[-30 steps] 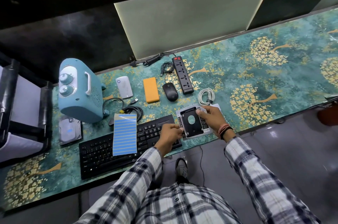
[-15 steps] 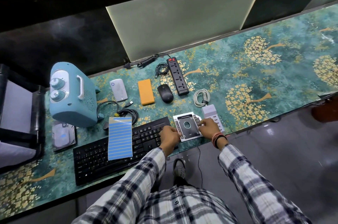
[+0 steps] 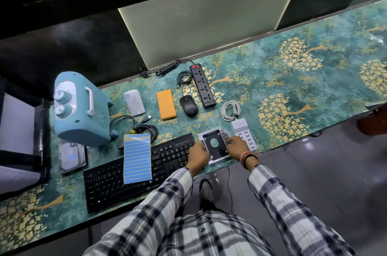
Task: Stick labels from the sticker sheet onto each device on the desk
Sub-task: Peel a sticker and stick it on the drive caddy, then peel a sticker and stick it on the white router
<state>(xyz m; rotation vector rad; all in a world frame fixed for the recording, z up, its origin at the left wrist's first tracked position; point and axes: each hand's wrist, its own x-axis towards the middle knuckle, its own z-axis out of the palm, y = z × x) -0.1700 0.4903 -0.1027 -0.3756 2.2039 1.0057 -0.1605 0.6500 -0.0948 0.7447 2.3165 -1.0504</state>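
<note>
A silver and black drive caddy (image 3: 213, 142) lies flat on the desk's near edge, right of the black keyboard (image 3: 104, 188). My left hand (image 3: 199, 154) grips the caddy's left edge with curled fingers. On the opposite edge, my right hand (image 3: 237, 147) pinches it. The blue sticker sheet (image 3: 137, 157) rests on the keyboard's left half, away from both hands. I cannot see a label on the caddy.
Along the desk stand a blue heater (image 3: 81, 109), a hard drive (image 3: 71, 156), a white device (image 3: 134, 103), an orange power bank (image 3: 166, 104), a mouse (image 3: 188, 106), a power strip (image 3: 202, 86), a coiled white cable (image 3: 230, 110) and a white USB charger (image 3: 244, 134).
Both hands have brought the drive caddy down from above the white charger and set it flat on the desk beside the keyboard. The charger is now uncovered.
</note>
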